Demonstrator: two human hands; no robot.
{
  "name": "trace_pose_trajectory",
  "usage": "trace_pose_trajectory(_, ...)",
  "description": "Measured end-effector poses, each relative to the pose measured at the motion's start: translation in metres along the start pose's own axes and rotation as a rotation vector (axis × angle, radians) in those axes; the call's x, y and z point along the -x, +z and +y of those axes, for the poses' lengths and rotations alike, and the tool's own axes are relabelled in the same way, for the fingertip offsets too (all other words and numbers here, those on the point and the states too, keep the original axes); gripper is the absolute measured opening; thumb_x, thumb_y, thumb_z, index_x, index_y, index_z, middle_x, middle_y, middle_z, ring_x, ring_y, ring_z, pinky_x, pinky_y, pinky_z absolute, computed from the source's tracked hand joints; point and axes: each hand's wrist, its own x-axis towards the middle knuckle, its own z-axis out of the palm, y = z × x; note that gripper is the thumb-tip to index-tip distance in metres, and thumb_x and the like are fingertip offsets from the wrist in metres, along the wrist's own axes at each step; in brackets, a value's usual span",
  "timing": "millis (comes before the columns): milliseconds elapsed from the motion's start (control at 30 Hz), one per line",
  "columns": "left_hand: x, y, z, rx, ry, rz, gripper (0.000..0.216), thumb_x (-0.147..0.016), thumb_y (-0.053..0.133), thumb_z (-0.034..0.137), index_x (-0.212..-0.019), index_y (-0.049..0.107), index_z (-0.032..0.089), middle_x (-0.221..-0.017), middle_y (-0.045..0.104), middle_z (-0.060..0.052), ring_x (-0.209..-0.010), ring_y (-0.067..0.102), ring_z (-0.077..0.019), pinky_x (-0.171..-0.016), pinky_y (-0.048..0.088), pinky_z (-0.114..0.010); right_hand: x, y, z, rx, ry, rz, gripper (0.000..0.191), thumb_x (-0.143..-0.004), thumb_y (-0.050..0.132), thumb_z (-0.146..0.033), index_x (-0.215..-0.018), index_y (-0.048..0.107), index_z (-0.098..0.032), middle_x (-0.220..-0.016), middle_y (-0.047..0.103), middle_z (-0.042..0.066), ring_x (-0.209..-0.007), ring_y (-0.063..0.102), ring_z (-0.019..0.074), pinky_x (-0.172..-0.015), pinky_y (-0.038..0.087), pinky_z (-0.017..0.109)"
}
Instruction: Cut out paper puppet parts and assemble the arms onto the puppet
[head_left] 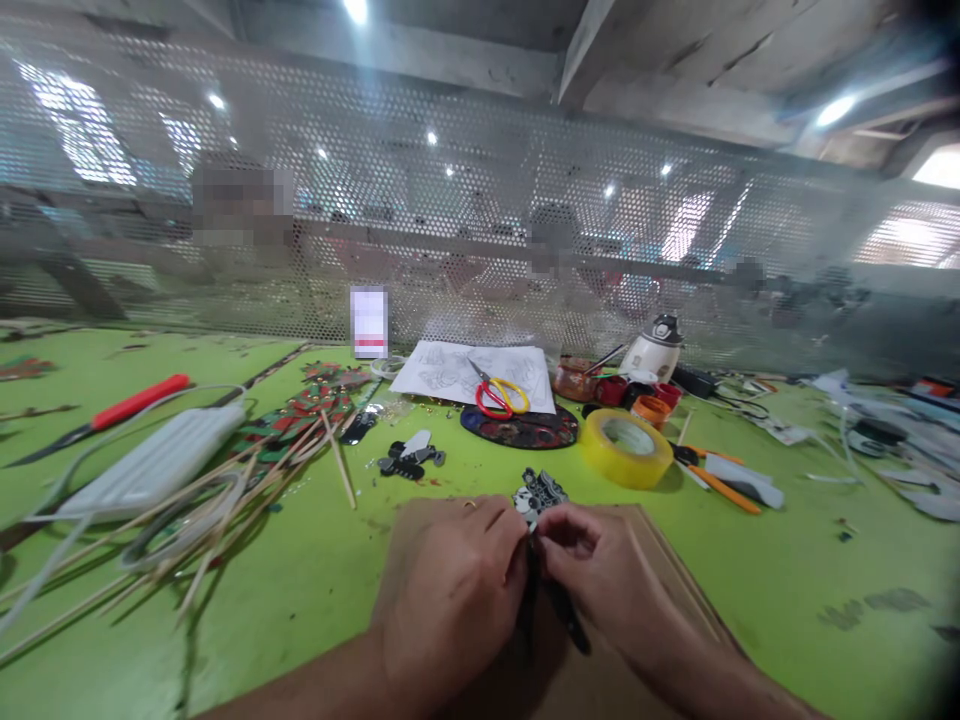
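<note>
My left hand (450, 590) and my right hand (607, 575) meet over a brown board (660, 560) near the table's front edge. Both have their fingers closed on a small black-and-white cut-out figure (540, 493), whose top sticks up between the fingertips. A dark thin piece (570, 625) hangs down below my right hand; I cannot tell what it is. Other black-and-white cut-out pieces (411, 457) lie on the green table just beyond.
On the green table (315, 560) lie bamboo sticks (225, 500), a white face mask (157, 462), a red-handled tool (127, 405), red-and-yellow scissors (501, 395) on a drawing sheet (450, 368), a yellow tape roll (626, 447), small paint pots (637, 395) and an orange-handled knife (720, 485). A perforated metal screen (480, 230) runs behind.
</note>
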Motion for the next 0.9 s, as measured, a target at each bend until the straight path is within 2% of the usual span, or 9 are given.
trace_pose_trajectory(200, 0.0003, -0.0030, 0.0036, -0.054, -0.051, -0.054, 0.013, -0.090, 0.053, 0.019, -0.082, 0.062, 0.022, -0.078, 0.066, 0.000, -0.070, 0.060, -0.0204, -0.064, 0.036, -0.033, 0.0007, -0.0006, 0.0020, 0.042, -0.008, -0.038, 0.007, -0.069, 0.059, -0.016, -0.071, 0.065, -0.018, -0.069, 0.066, 0.000, -0.065, 0.059, 0.0146, -0.060, 0.047, 0.022)
trace_pose_trajectory(467, -0.0038, -0.0065, 0.0049, -0.011, -0.244, -0.166, 0.014, -0.089, 0.054, 0.023, -0.078, 0.062, 0.024, -0.076, 0.067, 0.002, -0.070, 0.060, -0.0183, -0.064, 0.031, -0.031, 0.0010, -0.0006, -0.0010, 0.121, -0.008, -0.023, 0.007, -0.069, 0.057, -0.020, -0.071, 0.063, -0.017, -0.068, 0.064, 0.001, -0.064, 0.058, 0.0146, -0.059, 0.045, 0.023)
trace_pose_trajectory(733, -0.0016, -0.0058, 0.0022, 0.005, -0.239, -0.160, 0.016, -0.090, 0.053, 0.026, -0.077, 0.062, 0.024, -0.075, 0.067, 0.000, -0.070, 0.060, -0.0177, -0.065, 0.032, -0.029, 0.0007, 0.0003, -0.0067, 0.119, -0.023, -0.023, 0.010, -0.068, 0.055, -0.022, -0.070, 0.063, -0.016, -0.066, 0.064, 0.001, -0.061, 0.059, 0.0145, -0.057, 0.046, 0.023)
trace_pose_trajectory(900, -0.0018, -0.0054, 0.0024, 0.021, -0.183, -0.134, 0.015, -0.090, 0.052, 0.022, -0.078, 0.062, 0.022, -0.075, 0.066, -0.001, -0.070, 0.059, -0.0173, -0.064, 0.033, -0.029, 0.0038, -0.0005, -0.0049, 0.136, -0.048, -0.021, 0.010, -0.074, 0.056, -0.021, -0.073, 0.065, -0.016, -0.068, 0.067, 0.002, -0.064, 0.061, 0.0153, -0.059, 0.048, 0.023)
